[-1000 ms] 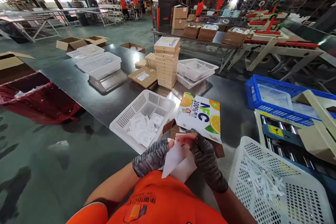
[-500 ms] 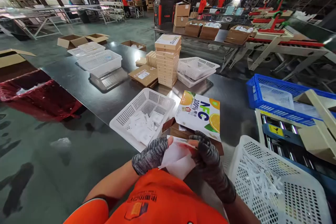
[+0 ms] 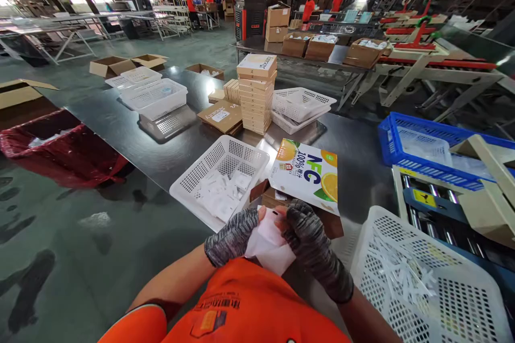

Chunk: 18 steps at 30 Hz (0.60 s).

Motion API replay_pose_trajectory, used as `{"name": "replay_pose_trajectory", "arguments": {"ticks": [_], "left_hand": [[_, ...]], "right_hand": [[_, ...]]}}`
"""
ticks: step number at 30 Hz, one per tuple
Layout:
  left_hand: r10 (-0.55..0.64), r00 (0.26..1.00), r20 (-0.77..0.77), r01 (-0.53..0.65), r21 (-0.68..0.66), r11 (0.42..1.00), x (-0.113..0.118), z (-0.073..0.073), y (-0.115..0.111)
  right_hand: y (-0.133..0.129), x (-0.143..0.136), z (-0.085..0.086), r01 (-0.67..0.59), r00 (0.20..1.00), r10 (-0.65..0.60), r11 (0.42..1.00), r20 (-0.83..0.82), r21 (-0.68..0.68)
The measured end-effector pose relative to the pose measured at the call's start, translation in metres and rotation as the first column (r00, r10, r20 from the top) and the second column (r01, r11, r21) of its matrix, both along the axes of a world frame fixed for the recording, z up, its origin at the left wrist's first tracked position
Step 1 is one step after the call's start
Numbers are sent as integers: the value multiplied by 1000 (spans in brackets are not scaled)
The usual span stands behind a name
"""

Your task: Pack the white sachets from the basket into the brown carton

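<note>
The left hand, in a grey knit glove, is curled with thumb and fingertips pinching the left edge of a white paper packet, while the right hand, in a darker glove, is closed over the packet's upper right corner, its fingers bent down onto the sheet. The packet sits between the two hands, held just above the near edge of the bench and close to the person's orange shirt, with its lower flap hanging free below the fingers. It looks as though the packet is being folded or opened; to do this well, the left pinch should hold the edge firm while the right fingers work the corner, keeping the sheet flat so it does not crease or tear. Just beyond the hands lies an open brown carton, touching or nearly touching the right knuckles, and a printed orange-juice card rests tilted over it. To the left of the carton, a white perforated basket holds more white packets, near the left hand. At the lower right a second white basket holds thin white pieces, close beside the right forearm. Farther back a stack of flat boxes stands on the bench, well apart from both hands.
</note>
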<state>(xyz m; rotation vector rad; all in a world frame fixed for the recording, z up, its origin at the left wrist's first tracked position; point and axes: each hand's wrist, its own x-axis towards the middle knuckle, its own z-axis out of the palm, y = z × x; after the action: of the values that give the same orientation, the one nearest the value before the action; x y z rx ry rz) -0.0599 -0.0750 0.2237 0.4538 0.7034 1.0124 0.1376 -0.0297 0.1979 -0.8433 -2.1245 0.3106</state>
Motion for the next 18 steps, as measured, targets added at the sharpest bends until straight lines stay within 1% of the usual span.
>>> {"name": "replay_pose_trajectory", "arguments": {"ticks": [1,3,4,5,6,7,8,9,10,11,12,13,14,15,16,18], "left_hand": [[-27,998,51,28,-13,1000,1,1,1],[-80,986,147,84,-26,996,-2,4,3],[-86,980,177,92,-27,995,-5,5,3],[-66,981,182,73,-28,997,-7,7,3],[-24,986,167,29,-31,999,-9,9,3],[31,990,139,-27,-30,999,-10,10,3],[85,991,108,-82,-25,996,-10,11,4],[124,989,84,-123,-18,992,-9,11,5],[146,987,70,-145,-10,989,-8,11,5],[153,986,60,-153,-4,988,-7,11,6],[153,987,49,-153,3,988,-5,10,6],[152,988,37,-153,13,988,-4,10,5],[154,988,25,-154,30,988,-4,10,4],[155,988,15,-156,50,987,-4,11,3],[140,990,5,-140,68,988,-5,12,1],[57,998,-41,-53,85,995,-10,14,-3]], "right_hand": [[-2,-2,1,-18,999,16,998,35,62],[-7,-1,-2,-112,991,102,987,91,117],[-9,1,-6,-143,987,134,984,89,109],[-11,5,-9,-128,991,125,989,51,77],[-13,10,-13,-67,997,68,997,-22,27],[-14,15,-15,16,992,-22,999,-123,-48],[-15,19,-16,84,966,-120,984,-227,-159],[-15,22,-14,96,931,-193,949,-309,-302],[-16,24,-10,42,905,-226,891,-361,-452],[-17,24,-5,-60,895,-213,812,-391,-580],[-18,23,1,-166,898,-174,717,-405,-677],[-19,21,6,-245,901,-135,625,-412,-741],[-20,19,11,-286,899,-121,565,-420,-774],[-21,18,13,-292,893,-138,548,-429,-783],[-21,17,13,-279,883,-166,568,-440,-774],[-22,18,6,-227,878,-184,652,-442,-723]]}}
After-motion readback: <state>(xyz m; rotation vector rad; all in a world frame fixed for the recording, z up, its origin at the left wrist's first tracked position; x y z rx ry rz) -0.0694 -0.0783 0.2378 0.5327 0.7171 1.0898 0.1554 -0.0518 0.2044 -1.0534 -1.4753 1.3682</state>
